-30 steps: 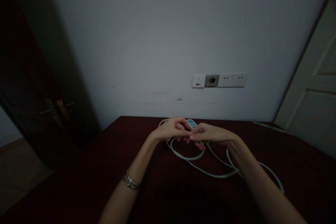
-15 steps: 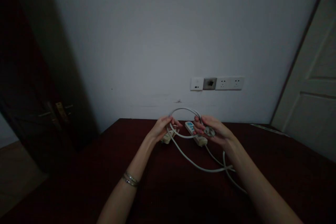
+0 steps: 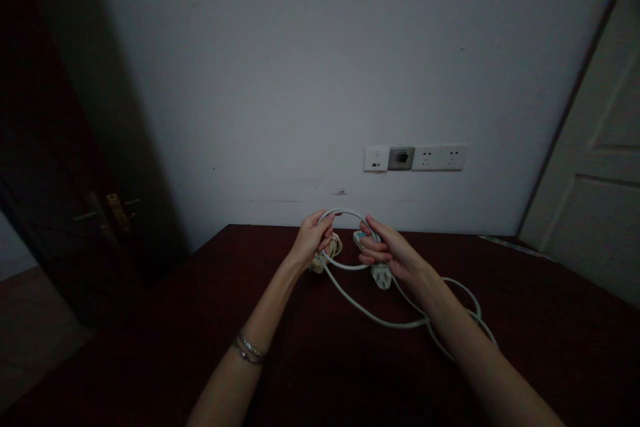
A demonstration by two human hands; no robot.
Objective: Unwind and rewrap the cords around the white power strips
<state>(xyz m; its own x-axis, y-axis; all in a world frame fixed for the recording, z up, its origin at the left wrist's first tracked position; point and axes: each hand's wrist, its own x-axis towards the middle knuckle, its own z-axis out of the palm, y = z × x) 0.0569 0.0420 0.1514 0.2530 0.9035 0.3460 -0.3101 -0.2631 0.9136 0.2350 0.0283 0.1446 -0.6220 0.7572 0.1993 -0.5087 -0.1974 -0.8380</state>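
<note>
A white power cord (image 3: 373, 315) is looped between my two hands above a dark red table. My left hand (image 3: 312, 238) is closed on the left side of the loop. On the loop's right side, my right hand (image 3: 387, 247) wraps its fingers round the cord. The cord's plug (image 3: 382, 276) hangs just below my right fingers, prongs facing me. Behind my right hand lies a white power strip (image 3: 358, 237), mostly covered. Another pale item with a coiled cord (image 3: 337, 245) sits behind my left hand, partly hidden.
The dark red table (image 3: 250, 293) meets a pale wall. Sockets and switches (image 3: 439, 157) are set in the wall above it. More cord (image 3: 473, 297) trails on the table beside my right forearm. Doors stand at left (image 3: 60, 200) and right (image 3: 600, 147).
My right fingers have closed further round the loop, and the plug has swung from the palm to below the fingers. My left fingers have curled in. The trailing cord on the right has shifted.
</note>
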